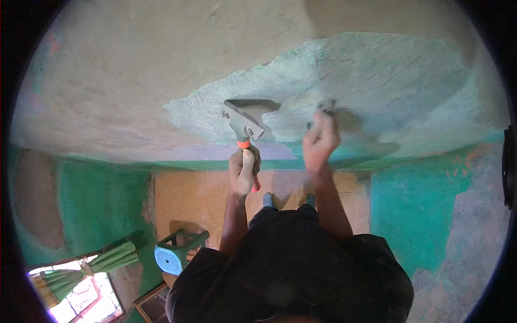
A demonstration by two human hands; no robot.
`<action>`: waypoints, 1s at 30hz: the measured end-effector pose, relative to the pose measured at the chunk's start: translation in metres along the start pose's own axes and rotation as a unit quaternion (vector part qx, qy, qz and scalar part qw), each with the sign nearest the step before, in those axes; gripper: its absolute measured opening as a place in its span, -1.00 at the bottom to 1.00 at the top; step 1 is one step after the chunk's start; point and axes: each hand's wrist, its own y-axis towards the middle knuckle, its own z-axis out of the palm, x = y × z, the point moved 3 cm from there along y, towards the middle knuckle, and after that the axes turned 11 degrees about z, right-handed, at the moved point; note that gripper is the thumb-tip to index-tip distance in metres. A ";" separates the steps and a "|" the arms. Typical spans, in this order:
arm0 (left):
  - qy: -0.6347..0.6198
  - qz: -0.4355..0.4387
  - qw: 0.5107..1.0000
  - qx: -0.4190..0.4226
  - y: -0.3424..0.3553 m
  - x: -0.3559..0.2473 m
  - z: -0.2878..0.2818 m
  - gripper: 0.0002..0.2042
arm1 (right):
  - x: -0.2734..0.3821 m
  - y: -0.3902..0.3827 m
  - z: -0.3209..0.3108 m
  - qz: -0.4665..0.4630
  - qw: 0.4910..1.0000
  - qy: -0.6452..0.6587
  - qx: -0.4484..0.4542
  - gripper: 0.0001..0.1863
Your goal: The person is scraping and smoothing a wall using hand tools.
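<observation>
My left hand (245,171) is closed around the handle of a wide grey scraper (237,120) with an orange collar. Its broad head is tilted up beside the wall (377,70) and casts a dark shadow there; whether the edge touches cannot be told. Farther right, my right hand (321,142) is closed with its fingertips at the wall, smeared by motion. At those fingertips shows a small grey thing (326,105), too blurred to name. Around both hands the wall has a rough pale green patch, with smoother grey-beige coating above it.
Below the wall lies a tan tiled floor (188,196), where my feet stand. To the lower left are a blue-green plastic stool (169,260), a framed picture (153,304) and a bright window with a tied green curtain (114,257). Green side walls (412,215) flank me.
</observation>
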 end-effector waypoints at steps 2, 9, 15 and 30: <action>-0.014 0.002 1.000 0.014 0.003 0.006 0.001 -0.60 | -0.006 -0.011 0.004 0.020 1.000 0.011 0.000 -0.91; -0.002 0.029 1.000 0.004 0.008 0.010 0.004 -0.63 | 0.008 0.025 -0.022 0.077 0.994 0.019 -0.077 -0.89; -0.023 0.012 0.999 0.022 0.014 0.012 0.016 -0.63 | -0.014 -0.027 0.001 0.102 0.992 0.014 0.075 -0.89; 0.086 0.029 0.991 -0.097 -0.005 0.000 -0.001 -0.66 | 0.031 -0.003 -0.004 0.089 0.995 0.034 0.036 -0.91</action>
